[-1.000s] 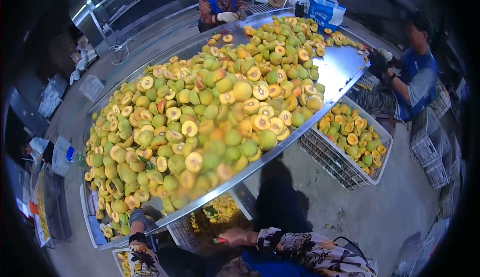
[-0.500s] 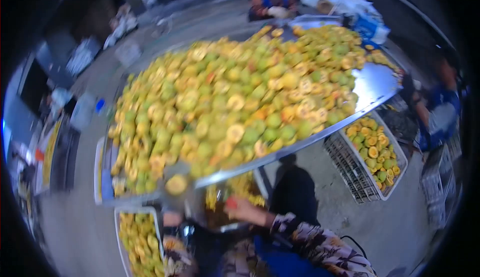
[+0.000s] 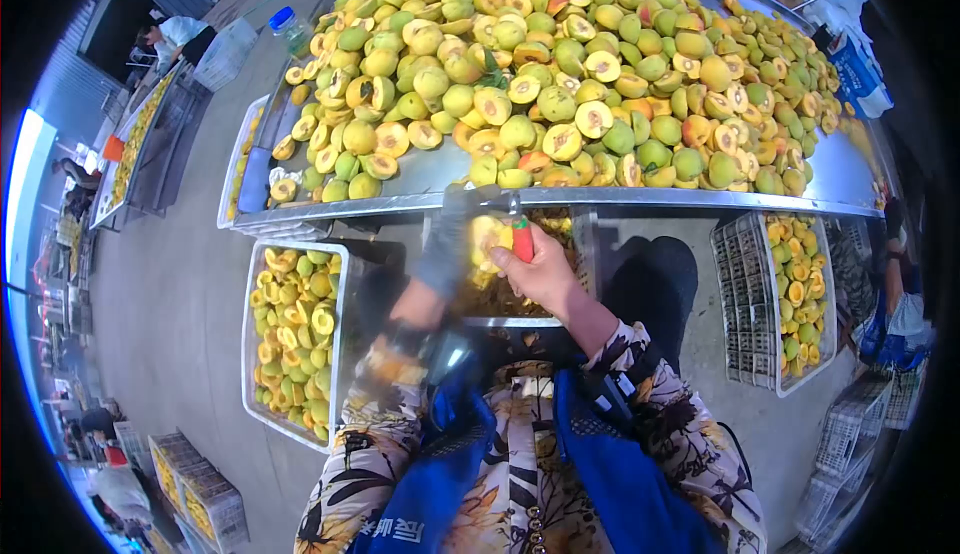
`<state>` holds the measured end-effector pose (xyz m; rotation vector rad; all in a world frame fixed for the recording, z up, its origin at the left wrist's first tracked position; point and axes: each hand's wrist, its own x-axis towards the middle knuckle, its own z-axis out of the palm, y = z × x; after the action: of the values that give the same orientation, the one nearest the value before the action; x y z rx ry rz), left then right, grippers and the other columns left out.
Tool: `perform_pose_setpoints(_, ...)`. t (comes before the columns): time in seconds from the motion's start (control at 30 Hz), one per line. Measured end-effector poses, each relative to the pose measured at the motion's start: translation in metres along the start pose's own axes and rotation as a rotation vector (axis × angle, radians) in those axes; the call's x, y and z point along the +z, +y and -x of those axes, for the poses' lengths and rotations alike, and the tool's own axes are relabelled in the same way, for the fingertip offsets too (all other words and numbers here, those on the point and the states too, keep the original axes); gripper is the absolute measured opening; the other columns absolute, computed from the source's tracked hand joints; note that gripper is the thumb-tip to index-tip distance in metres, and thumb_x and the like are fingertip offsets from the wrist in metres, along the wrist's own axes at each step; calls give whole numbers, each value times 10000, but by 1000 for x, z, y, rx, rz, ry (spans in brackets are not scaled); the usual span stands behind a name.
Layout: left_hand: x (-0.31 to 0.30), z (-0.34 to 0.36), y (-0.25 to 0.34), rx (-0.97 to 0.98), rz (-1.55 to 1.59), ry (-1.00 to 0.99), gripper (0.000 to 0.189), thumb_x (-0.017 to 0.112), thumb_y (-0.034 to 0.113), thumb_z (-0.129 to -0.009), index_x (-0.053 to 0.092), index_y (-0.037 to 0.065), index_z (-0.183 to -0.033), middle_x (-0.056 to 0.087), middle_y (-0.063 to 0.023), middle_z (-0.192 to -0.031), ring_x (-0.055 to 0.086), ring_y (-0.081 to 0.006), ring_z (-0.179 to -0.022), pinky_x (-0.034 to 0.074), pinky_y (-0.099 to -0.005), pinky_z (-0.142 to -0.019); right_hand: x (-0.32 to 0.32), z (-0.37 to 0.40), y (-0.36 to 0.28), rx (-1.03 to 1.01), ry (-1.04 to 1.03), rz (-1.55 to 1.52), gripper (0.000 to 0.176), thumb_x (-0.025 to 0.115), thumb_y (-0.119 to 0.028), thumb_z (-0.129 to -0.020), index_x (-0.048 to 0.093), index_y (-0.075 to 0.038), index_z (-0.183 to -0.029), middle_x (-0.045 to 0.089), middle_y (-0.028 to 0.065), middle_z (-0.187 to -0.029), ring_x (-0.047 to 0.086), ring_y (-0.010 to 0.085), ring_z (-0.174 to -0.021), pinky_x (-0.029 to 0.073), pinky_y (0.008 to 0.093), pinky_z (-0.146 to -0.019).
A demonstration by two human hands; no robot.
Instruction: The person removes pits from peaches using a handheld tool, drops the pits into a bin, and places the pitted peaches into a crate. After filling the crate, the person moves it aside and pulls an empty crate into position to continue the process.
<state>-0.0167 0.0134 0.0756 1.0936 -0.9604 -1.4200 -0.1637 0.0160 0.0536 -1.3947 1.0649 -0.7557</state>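
My left hand (image 3: 447, 244), in a grey glove and blurred by motion, grips a yellow peach half (image 3: 487, 235) just in front of the table edge. In my right hand (image 3: 545, 272), which is bare, is a pitting knife with a red handle (image 3: 522, 240); its metal end is partly hidden near the peach half. Both hands meet above a container (image 3: 530, 321) with yellow scraps inside. Beyond them, a large heap of halved yellow-green peaches (image 3: 560, 104) covers much of the metal table (image 3: 430, 169).
A white crate (image 3: 338, 354) of peach halves stands at lower left, another crate (image 3: 745, 304) at right. A blue-lidded jar (image 3: 288, 29) is by the table's left end. Other people work at far left and right. Stacked crates (image 3: 850, 434) stand at lower right.
My view has levelled and shifted. My hands, apart before, have come together at the table edge, bringing the peach half and the pitting knife close to each other.
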Motion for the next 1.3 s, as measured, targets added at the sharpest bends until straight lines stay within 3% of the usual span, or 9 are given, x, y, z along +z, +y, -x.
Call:
perform_pose_setpoints(0.13, 2, 9, -18, 128, 195, 32, 384, 432, 174, -886, 382, 20, -1234, 515, -104, -1067, 507, -172, -940, 445, -276, -783, 6, 3, -21, 271, 115, -624, 244, 613, -115, -796, 521, -52, -1013, 544, 30, -662, 413, 82, -386, 347, 233, -356)
perform_pose_setpoints(0.17, -1, 9, -29, 316, -350, 61, 439, 498, 149, -849, 375, 22, -1251, 506, -106, -1069, 497, -174, -949, 441, -279, -807, 9, 1, -13, 245, 140, -638, 221, 617, -120, -794, 522, -69, -987, 531, 1, -644, 426, 68, -410, 344, 224, -363)
perform_pose_setpoints(0.3, 2, 16, -31, 466, -703, 137, 552, 543, 276, -831, 348, 18, -1278, 410, -137, -1226, 395, -218, -1121, 303, -330, -960, 17, 2, -17, 157, 250, -553, 231, 622, -126, -788, 515, -59, -982, 495, -25, -594, 422, 50, -423, 311, 206, -359)
perform_pose_setpoints(0.53, -6, 6, -38, 274, 228, -187, 610, 597, 170, -779, 315, 39, -1303, 414, -124, -1264, 401, -242, -1161, 342, -351, -963, -4, 7, -19, 99, 337, -345, 309, 657, -256, -763, 550, -51, -967, 489, -21, -552, 424, 59, -398, 327, 211, -365)
perform_pose_setpoints(0.6, -5, -30, -42, -95, 520, -123, 548, 562, 213, -808, 343, 38, -1279, 428, -112, -1243, 415, -222, -1145, 356, -338, -951, -4, 9, -18, 98, 307, -293, 336, 669, -267, -742, 554, -45, -967, 520, -6, -591, 466, 77, -430, 365, 220, -393)
perform_pose_setpoints(0.7, 20, -13, -53, 156, 70, 49, 439, 393, 349, -911, 398, 58, -1240, 490, -55, -1129, 473, -169, -1021, 395, -303, -898, 8, 1, -6, -18, 392, 201, 431, 706, -290, -660, 548, -34, -969, 580, 48, -714, 562, 165, -589, 465, 292, -533)
perform_pose_setpoints(0.77, 0, -16, -82, -55, 903, 39, 413, 394, 412, -893, 499, 70, -1100, 576, -67, -974, 560, -200, -858, 480, -325, -763, 9, 5, -7, -38, 234, 66, 514, 684, -311, -665, 458, -39, -1038, 562, 143, -888, 565, 266, -809, 455, 353, -715)
perform_pose_setpoints(0.9, -10, -23, -71, 16, 750, 409, 453, 421, 418, -874, 533, 32, -1084, 589, -99, -929, 571, -231, -827, 482, -362, -768, 6, 11, -4, -72, 227, 179, 442, 614, -172, -744, 420, -37, -1117, 566, 127, -872, 569, 232, -797, 454, 310, -745)
perform_pose_setpoints(1.3, -7, 0, -49, 12, 680, 381, 244, 591, 198, -792, 560, 44, -979, 595, -66, -892, 579, -202, -787, 500, -314, -712, 0, 29, -1, -269, -44, 441, 397, 596, -189, -795, 468, -4, -1123, 571, 220, -940, 567, 353, -874, 457, 366, -733)
